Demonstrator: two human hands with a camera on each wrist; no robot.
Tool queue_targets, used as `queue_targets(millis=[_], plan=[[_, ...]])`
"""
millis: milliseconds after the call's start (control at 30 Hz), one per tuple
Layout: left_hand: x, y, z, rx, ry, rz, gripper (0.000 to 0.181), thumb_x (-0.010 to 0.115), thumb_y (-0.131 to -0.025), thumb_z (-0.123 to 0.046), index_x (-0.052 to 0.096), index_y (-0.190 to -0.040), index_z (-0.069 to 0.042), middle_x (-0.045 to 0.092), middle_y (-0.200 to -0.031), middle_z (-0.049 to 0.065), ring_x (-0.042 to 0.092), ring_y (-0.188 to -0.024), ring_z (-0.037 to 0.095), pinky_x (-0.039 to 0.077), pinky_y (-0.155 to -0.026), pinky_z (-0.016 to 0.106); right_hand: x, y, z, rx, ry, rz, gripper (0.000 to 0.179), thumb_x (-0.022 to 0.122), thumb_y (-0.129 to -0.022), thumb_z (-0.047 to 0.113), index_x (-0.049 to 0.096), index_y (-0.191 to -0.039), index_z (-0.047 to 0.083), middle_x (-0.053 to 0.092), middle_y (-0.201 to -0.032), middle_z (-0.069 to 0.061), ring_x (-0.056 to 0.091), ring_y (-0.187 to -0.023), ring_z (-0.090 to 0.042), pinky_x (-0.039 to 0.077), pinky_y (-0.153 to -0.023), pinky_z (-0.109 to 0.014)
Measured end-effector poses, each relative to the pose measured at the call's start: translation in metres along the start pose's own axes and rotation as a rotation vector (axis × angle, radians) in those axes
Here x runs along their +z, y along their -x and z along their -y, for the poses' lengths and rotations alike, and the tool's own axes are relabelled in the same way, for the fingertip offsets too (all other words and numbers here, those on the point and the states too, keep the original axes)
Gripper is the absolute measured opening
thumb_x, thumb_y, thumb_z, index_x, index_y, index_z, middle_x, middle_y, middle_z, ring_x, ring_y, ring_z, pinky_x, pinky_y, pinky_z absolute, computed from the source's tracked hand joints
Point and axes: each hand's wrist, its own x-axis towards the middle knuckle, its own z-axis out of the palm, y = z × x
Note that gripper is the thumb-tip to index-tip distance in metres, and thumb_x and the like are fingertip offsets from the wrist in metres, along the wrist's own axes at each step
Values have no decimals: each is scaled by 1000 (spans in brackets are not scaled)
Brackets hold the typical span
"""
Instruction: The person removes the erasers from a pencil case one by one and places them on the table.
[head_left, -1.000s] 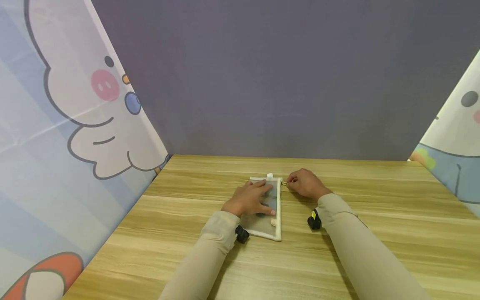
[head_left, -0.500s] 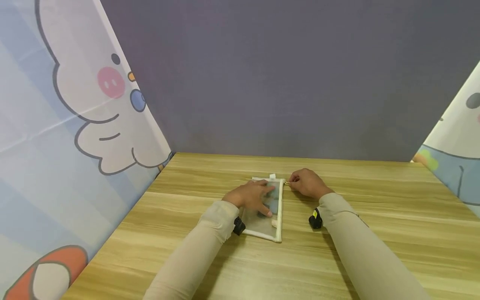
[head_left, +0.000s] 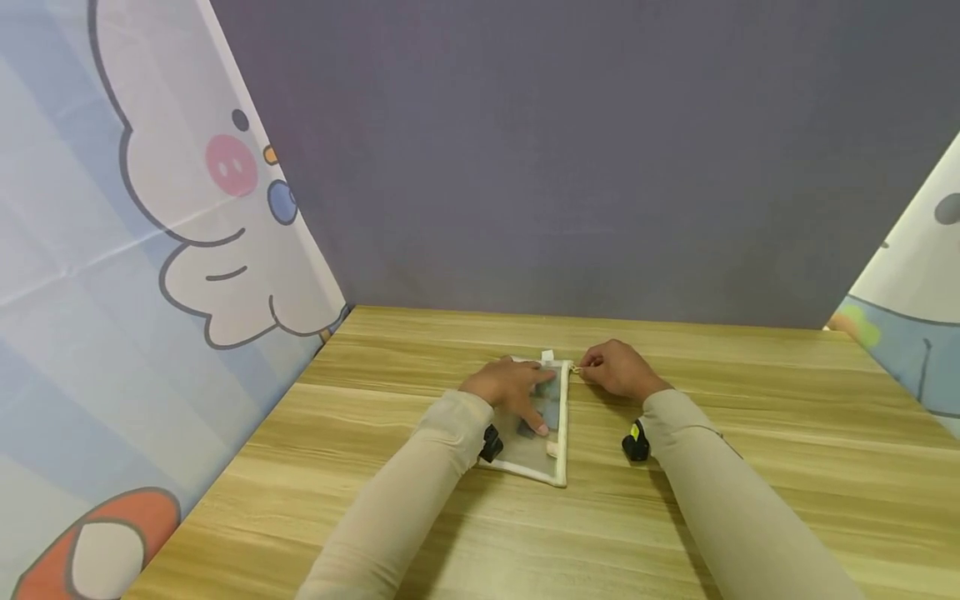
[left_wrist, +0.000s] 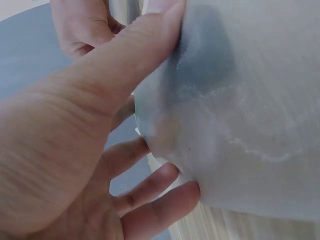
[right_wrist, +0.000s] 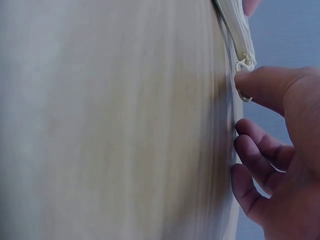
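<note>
We are judging this a zip-working step, the left hand (head_left: 512,387) pressing the pouch (head_left: 525,456), fingers spread, the right hand (head_left: 618,369) pinching the zip pull (right_wrist: 246,99), steady tension seemingly being needed next.

No text, brand or number can be read: the small white tag (head_left: 547,356) on the far edge of the translucent, cream-trimmed rectangular pouch (head_left: 525,458) and the yellow patch (head_left: 634,431) on the right wrist's black boxy camera (head_left: 636,448) are too small to make out.

Apparently a booth (head_left: 562,167): cartoon-printed side panels (head_left: 75,333)
</note>
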Motion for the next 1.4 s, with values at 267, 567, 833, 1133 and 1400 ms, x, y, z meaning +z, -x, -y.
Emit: queue_targets(millis=[267, 567, 833, 1133, 1400], plan=[[-5, -2, 1, -7, -6, 13, 105, 80, -72, -63, 24, -159, -41, 21, -165, -10, 15, -150, 39, 31, -111, 55, -4, 0, 4, -85, 24, -11, 14, 63, -97, 14, 77, -97, 9, 71, -93, -4, 59, -76, -18, 49, -73, -44], [-1, -3, -2, -15, -12, 11, 107, 80, -69, -65, 25, -159, -43, 25, -163, -11, 17, -150, 38, 31, -112, 55, -1, 10, 6, -157, 66, -11, 13, 63, -96, 10, 76, -98, 7, 70, -98, -7, 64, -86, -24, 50, -81, -51], [-2, -2, -2, -8, 0, 3, 107, 82, -69, -63, 27, -159, -41, 26, -163, -10, 18, -150, 35, 32, -112, 52, -4, 12, 7, -211, 88, 1, 11, 65, -96, 8, 75, -96, 8, 69, -99, -7, 64, -94, -31, 49, -85, -53], [0, -1, -3, -17, -9, 4, 107, 81, -69, -63, 26, -159, -42, 24, -164, -9, 17, -149, 40, 31, -111, 57, -2, 14, 10, -196, 79, 29, 9, 67, -96, 10, 76, -95, 11, 70, -100, -5, 63, -97, -32, 48, -87, -54], [1, 0, -3, 7, -38, -2, 105, 77, -74, -65, 23, -160, -40, 23, -165, -6, 28, -147, 29, 34, -112, 46, -3, 18, 14, -165, 57, 59, 8, 66, -96, 11, 74, -97, 11, 68, -106, -7, 62, -103, -33, 48, -87, -54]])
